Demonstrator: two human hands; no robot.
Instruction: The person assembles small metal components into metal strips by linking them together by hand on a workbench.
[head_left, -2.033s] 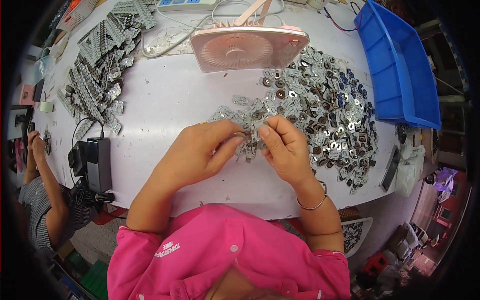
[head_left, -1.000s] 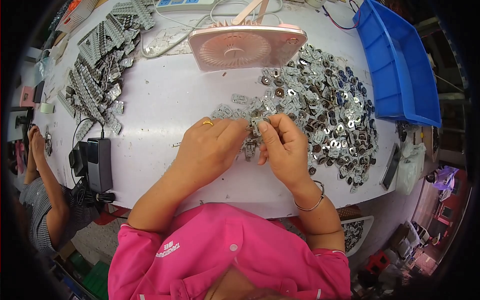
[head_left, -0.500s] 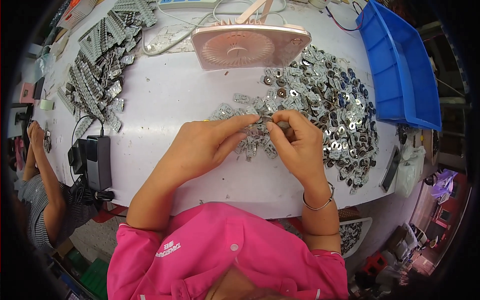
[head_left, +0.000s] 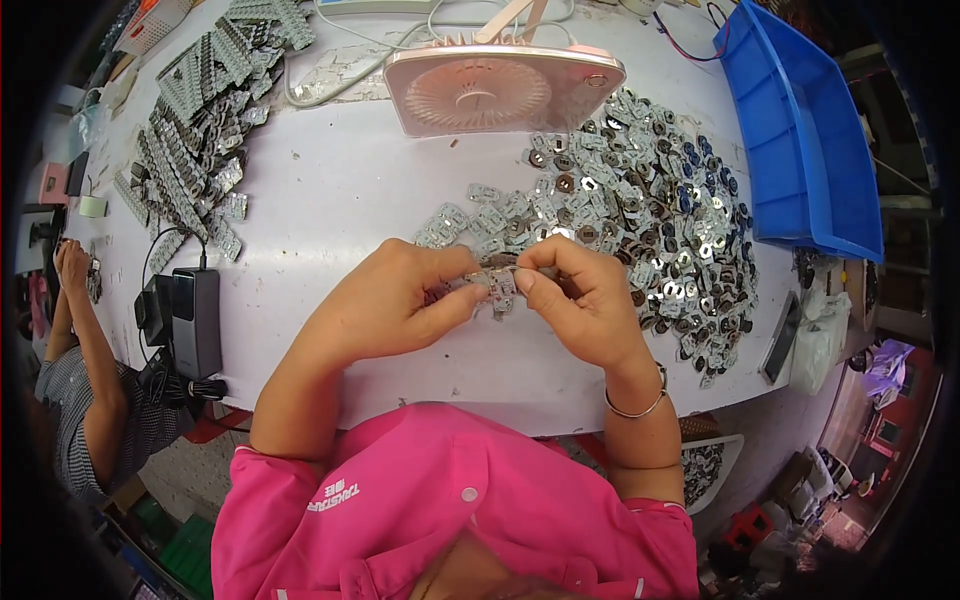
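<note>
My left hand [head_left: 400, 300] and my right hand [head_left: 580, 300] meet over the white table [head_left: 330, 210], both pinching one small silvery metal part [head_left: 500, 285] between thumbs and fingertips. The right wrist wears a thin bracelet [head_left: 635, 405]. Just beyond my fingers lies a big heap of small shiny metal parts [head_left: 640, 210], spreading to the right. My pink sleeves come in from the lower edge.
A pink desk fan [head_left: 500, 85] lies at the table's far side. A blue plastic bin [head_left: 800, 130] stands at the right. Rows of stacked metal strips [head_left: 190, 120] fill the far left. A black power adapter [head_left: 195, 320] sits at the left edge. Another person [head_left: 90, 400] works at lower left.
My hands picked among the parts near the heap, then drew slightly back toward me; both now pinch one small part between them.
</note>
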